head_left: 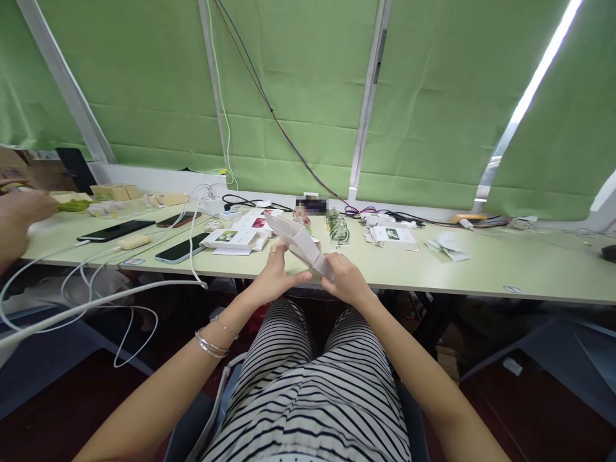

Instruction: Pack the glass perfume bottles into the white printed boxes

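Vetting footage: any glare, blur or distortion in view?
All head view: glare from the light strip between blinds at right; outer pale posts splay towards the top, likely lens distortion; pixelated patch at back of the table; co-worker's hand at left looks soft; held white box has discernible edges.

The desk is lit brightly and evenly, while light is muted by the green blinds and let through as a glaring, washed-out slit at the right; the floor is left in deep shadow. The held box is rendered pale, and the print on the cartons is too small and soft to be read. The window bars are splayed outward by wide-angle distortion, a co-worker's hand is softened by blur, and a small patch is masked by coarse pixels.
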Tool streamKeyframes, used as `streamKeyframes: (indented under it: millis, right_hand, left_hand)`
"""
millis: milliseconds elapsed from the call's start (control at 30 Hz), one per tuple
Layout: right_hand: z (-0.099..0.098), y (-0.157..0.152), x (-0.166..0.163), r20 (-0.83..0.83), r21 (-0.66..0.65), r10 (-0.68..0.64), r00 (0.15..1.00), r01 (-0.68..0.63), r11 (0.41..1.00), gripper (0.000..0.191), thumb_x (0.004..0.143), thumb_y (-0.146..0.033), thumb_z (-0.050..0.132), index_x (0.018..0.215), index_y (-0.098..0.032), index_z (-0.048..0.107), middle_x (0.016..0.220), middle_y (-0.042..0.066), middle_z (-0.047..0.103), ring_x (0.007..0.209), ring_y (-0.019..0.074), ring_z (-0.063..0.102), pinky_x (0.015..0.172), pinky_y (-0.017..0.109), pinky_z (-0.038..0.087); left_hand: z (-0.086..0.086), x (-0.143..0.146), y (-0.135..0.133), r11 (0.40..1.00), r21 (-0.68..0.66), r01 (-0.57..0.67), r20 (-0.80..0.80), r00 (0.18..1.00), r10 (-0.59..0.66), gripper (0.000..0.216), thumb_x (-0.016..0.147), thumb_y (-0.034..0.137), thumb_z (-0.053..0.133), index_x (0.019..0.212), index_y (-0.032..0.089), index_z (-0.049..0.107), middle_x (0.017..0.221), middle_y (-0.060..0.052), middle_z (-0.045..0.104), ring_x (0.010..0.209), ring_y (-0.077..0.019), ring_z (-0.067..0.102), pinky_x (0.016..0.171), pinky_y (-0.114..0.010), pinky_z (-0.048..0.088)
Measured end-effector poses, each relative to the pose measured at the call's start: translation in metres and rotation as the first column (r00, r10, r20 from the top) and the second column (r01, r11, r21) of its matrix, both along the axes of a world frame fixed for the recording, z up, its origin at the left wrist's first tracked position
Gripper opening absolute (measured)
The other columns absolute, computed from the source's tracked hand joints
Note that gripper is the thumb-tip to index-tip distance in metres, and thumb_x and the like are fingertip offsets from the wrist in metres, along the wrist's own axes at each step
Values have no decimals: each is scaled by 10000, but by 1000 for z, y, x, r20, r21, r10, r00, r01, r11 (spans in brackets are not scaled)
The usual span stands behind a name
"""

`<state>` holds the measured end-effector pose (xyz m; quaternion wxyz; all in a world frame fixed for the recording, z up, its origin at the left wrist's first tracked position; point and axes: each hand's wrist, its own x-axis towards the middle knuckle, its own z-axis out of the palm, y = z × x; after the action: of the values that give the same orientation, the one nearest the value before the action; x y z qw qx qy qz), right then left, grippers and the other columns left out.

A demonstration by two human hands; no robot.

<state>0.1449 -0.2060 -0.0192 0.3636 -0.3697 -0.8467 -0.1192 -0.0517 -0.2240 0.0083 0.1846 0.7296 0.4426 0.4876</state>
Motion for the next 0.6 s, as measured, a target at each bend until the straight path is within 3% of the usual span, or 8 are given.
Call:
streamKeyframes:
  millis: [67,133,200,267,333,467,600]
  right_hand:
    - [2,0,2,-7,-11,2,1000,-3,1000,358,726,-183,518,1079,-137,482,972,118,589,898,249,527,771,371,470]
    - [3,0,3,-9,-20,16,1000,-16,1000,376,726,-178,517,1097,-130,478,992,126,588,917,250,531,785,373,470]
    - [4,-1,3,-19,-31,35,999,-35,999,387,724,-175,517,1105,-122,476,1003,134,588,926,250,536,790,372,470]
    - [5,-2,2,-37,-49,51,998,-53,997,386,724,-179,519,1104,-124,474,1000,136,589,924,247,541,784,370,473]
    - [6,-4,0,-62,-70,72,995,-76,995,381,729,-191,523,1102,-136,471,993,129,591,914,242,548,776,369,473]
    - [9,-7,-3,-123,-146,124,985,-141,979,347,727,-201,537,1067,-164,478,948,95,597,862,220,564,752,344,475]
    - [10,-8,-2,-194,-235,142,971,-187,954,329,726,-217,542,1041,-170,461,898,71,587,788,192,569,710,319,477]
  left_hand:
    - [9,-5,-4,993,119,-5,40,999,0,784,639,459,703,1276,224,312,1300,-140,359,1211,-324,372,968,-480,345]
    - [20,-10,-10,944,325,-58,57,998,42,753,692,432,673,1300,242,271,1353,-144,311,1234,-307,360,968,-462,360]
    - [29,-13,-17,854,517,-51,-31,996,78,557,757,368,626,1238,258,366,1322,-110,372,1223,-272,384,973,-439,368]
    - [33,-14,-21,780,625,-15,-142,981,133,261,822,292,550,1076,250,505,1202,-71,474,1168,-230,442,960,-409,392]
    - [31,-13,-21,736,677,-16,-197,959,202,107,848,245,505,927,231,577,1099,-58,509,1105,-205,481,923,-381,421]
    - [15,-6,-13,683,727,-70,-261,892,369,122,834,220,528,852,238,647,964,-65,546,996,-210,495,877,-399,407]
    - [1,0,-6,733,678,50,-440,827,350,262,858,133,440,1016,238,620,955,-56,614,955,-194,526,870,-391,372]
